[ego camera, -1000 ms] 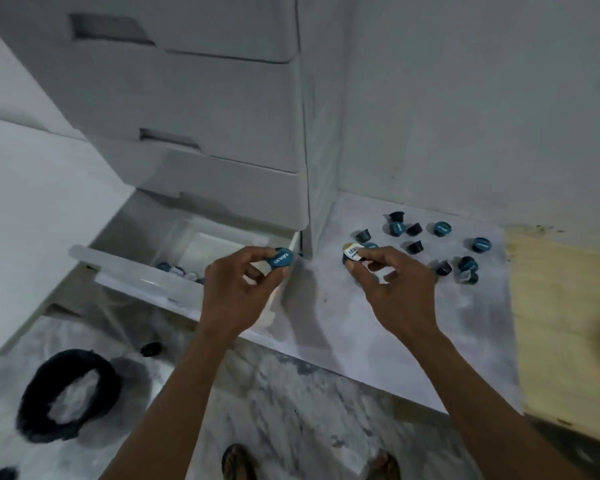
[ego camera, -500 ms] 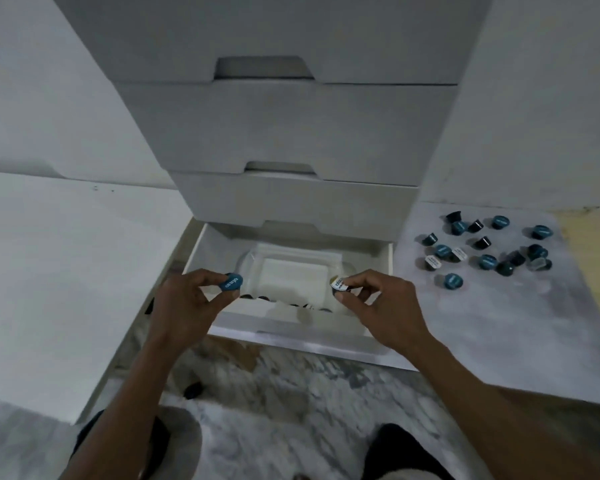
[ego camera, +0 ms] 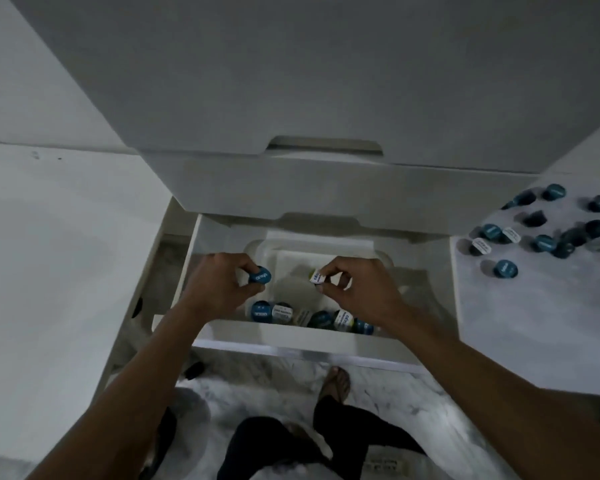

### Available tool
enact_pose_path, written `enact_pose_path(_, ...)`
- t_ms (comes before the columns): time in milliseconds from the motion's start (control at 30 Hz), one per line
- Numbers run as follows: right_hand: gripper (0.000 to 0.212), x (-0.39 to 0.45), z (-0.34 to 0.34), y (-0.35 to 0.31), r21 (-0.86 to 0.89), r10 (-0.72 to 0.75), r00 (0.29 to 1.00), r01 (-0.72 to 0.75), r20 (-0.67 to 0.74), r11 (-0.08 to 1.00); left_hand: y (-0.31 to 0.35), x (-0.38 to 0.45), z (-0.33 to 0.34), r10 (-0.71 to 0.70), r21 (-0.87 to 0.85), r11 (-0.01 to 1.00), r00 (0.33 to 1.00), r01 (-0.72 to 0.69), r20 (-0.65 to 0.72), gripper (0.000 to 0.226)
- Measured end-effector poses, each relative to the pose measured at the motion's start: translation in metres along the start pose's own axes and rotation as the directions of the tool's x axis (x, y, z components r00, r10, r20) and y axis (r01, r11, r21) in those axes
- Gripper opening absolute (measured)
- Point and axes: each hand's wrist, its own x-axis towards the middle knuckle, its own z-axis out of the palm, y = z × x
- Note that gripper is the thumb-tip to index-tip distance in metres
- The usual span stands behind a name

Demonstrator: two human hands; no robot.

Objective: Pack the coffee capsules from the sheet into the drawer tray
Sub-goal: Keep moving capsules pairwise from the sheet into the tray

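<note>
A: In the head view, what do the two hands hold?

B: The left hand is closed in a pinch on a blue capsule, a small round one with a flat blue foil lid and white letters. The right hand pinches a white-lidded capsule between thumb and fingertips; the other fingers are curled in. Both hands are over the open drawer, above the tray

A: What is the tray like?

B: It is white, smooth plastic, rectangular with rounded corners, and it sits inside the drawer. Along its near edge lies a row of packed capsules. I count about six: three with blue lids and three with white lids, but the dim light makes this uncertain

A: And the capsules not packed yet?

B: They lie on the sheet, a pale surface with a marble-like pattern, to the right of the drawer. The loose capsules are about fourteen; most are blue or dark, two show white lids. Some stand with the lid up, some are tipped on the side. One blue capsule lies a little apart, nearer to the person

A: Anything else?

B: The cabinet fronts above are plain matte white with cut-out handles. Below, the floor is grey marbled stone, and a foot in a sandal stands on it
</note>
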Motion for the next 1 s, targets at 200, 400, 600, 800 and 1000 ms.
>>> enact_pose_path(200,0.019,0.028,0.041,0.007,-0.068,0.068,0.978,-0.055,0.196,0.996,-0.028,0.029,0.022,0.073,0.019,0.997,0.980,-0.078,0.187,0.023)
enact_pose_path(400,0.020,0.047,0.059,0.002,-0.134,0.042,0.954,-0.002,0.296,0.991,-0.041,0.044,0.030,0.188,0.010,0.980,0.942,-0.198,0.279,0.021)
enact_pose_path(600,0.019,0.053,0.064,0.005,-0.146,0.001,0.948,0.047,0.317,0.988,-0.047,0.054,0.033,0.212,0.048,0.968,0.904,-0.247,0.372,0.019)
enact_pose_path(800,0.017,0.053,0.062,0.014,-0.130,-0.033,0.945,0.079,0.325,0.988,-0.047,0.057,0.032,0.215,0.041,0.967,0.891,-0.252,0.399,0.020)
enact_pose_path(1000,0.024,0.053,0.059,0.013,-0.108,0.006,0.928,0.037,0.374,0.993,-0.056,0.059,0.031,0.184,0.072,0.968,0.875,-0.241,0.448,0.032)
